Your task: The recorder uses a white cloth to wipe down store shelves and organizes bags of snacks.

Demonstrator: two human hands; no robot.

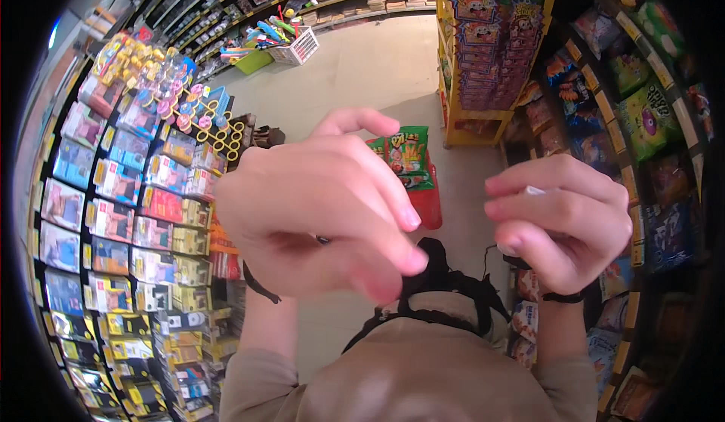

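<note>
My left hand (321, 203) is raised near the middle, large and close, with its fingers loosely bent and apart. Nothing shows between them. To its right, my right hand (566, 218) is held up with its fingers bent and close together. A small white scrap (534, 191) pokes out between its fingers; most of it is hidden and its kind is unclear. Beyond and below the hands, green snack bags (408, 150) lie in a red basket (429, 209) on the floor. Neither hand touches them.
Packaged goods fill the left rack (113, 218). Snack bags line the right shelves (649, 120). A yellow display stand (447, 82) rises ahead on the right. White (306, 45) and green (254, 61) baskets stand by the far shelves, across the pale floor (362, 67).
</note>
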